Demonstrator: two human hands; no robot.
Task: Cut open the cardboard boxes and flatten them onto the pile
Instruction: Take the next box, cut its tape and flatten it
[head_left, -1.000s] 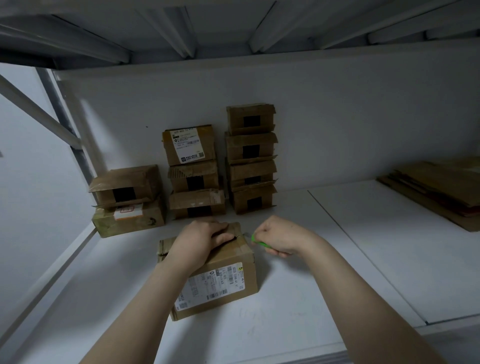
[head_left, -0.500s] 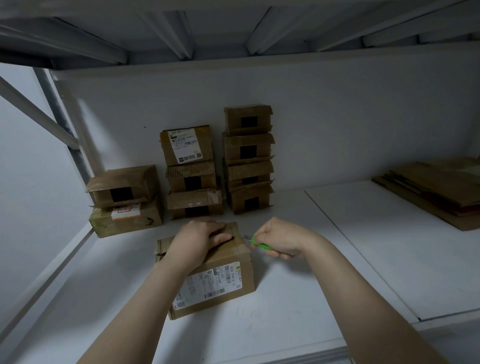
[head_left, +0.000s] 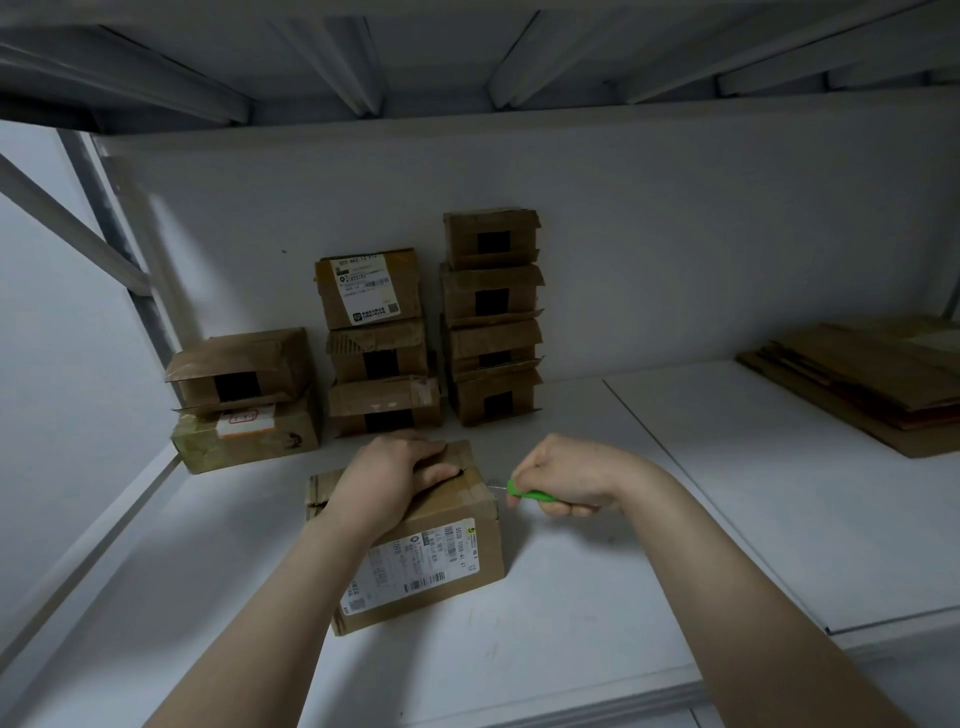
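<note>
Head view: left hand (head_left: 389, 478) presses box (head_left: 441, 551), right hand (head_left: 571, 478) grips green cutter (head_left: 530, 494) at its seam; stacked boxes (head_left: 491, 296) along the shelf (head_left: 675, 519) back edge look uncut, pile (head_left: 872, 384) at the right edge.

We log a white shelf (head_left: 727, 519) made of two panels. The seam (head_left: 701, 490) runs from 12 o'clock at the back wall out toward 4 o'clock at the front lip. At 6 o'clock one taped box (head_left: 447, 561) sits alone on the left panel, with its printed label facing us. At 10 o'clock we see a greenish base box (head_left: 244, 441) bearing one more. At 11 o'clock a low base box (head_left: 384, 405) bears two more. At 12 o'clock, against the wall, a small base box (head_left: 493, 397) bears three. At 2 o'clock, on the right panel, lies a flattened cardboard pile (head_left: 883, 384), well apart from the boxes.
</note>
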